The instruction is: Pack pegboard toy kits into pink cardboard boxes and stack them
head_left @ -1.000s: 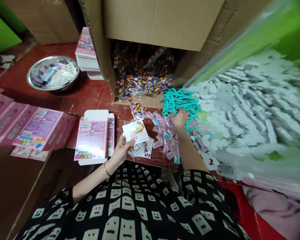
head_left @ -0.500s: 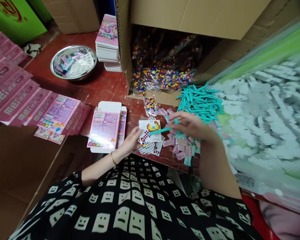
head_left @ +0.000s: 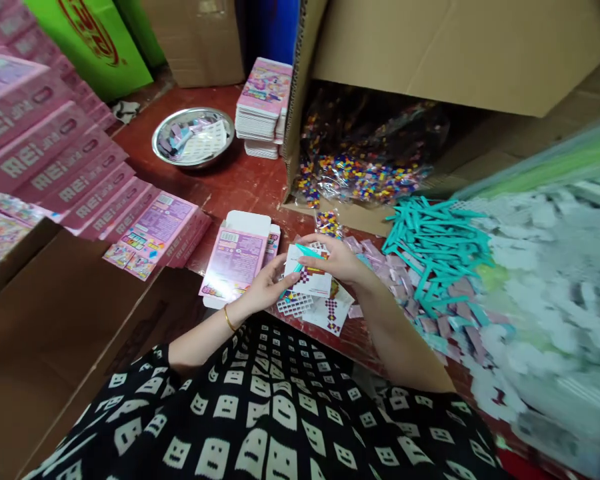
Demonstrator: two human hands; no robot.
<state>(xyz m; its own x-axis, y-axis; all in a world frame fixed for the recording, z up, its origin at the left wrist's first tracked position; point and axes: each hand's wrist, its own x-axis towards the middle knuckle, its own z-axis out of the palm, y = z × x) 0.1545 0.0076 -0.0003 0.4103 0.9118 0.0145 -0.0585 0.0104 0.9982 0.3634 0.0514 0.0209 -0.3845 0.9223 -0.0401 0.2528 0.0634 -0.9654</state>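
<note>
Left hand (head_left: 263, 291) and right hand (head_left: 336, 261) are both pinching the card (head_left: 311, 279) and teal stick (head_left: 300, 261); keeping them squared should ease boxing at nine o'clock

The flat pink cartons (head_left: 40, 157) at the left show the big letters "MEI". Other print on the boxes is too small to read.
</note>
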